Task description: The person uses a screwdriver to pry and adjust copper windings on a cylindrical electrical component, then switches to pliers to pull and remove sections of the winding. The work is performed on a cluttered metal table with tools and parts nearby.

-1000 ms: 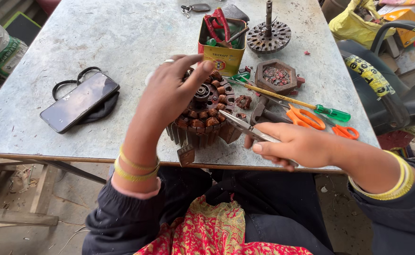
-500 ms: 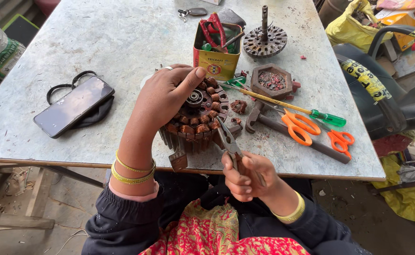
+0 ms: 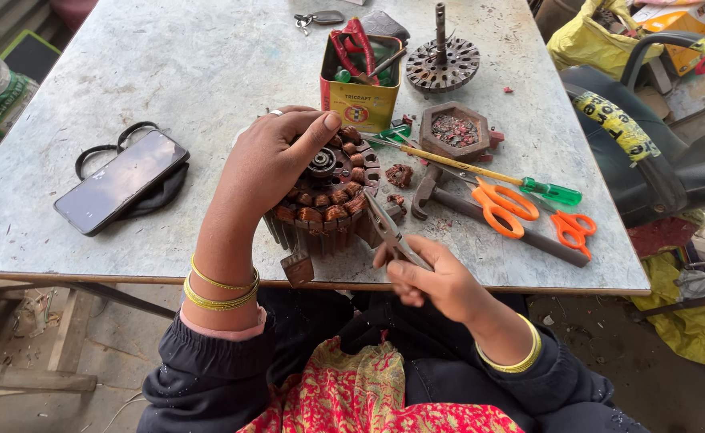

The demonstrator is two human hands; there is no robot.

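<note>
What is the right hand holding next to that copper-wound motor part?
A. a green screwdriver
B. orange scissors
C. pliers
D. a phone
C: the right hand grips pliers pointing at the stator, while scissors, screwdriver and phone lie on the table.

The person wears a dark navy long-sleeved top, the left sleeve pushed back over a pink inner cuff. Thin yellow bangles circle the wrist of the left hand [image 3: 276, 156], which also bears a silver ring; a yellow bangle sits at the wrist of the right hand [image 3: 436, 281]. Red and yellow patterned cloth covers the lap.
</note>
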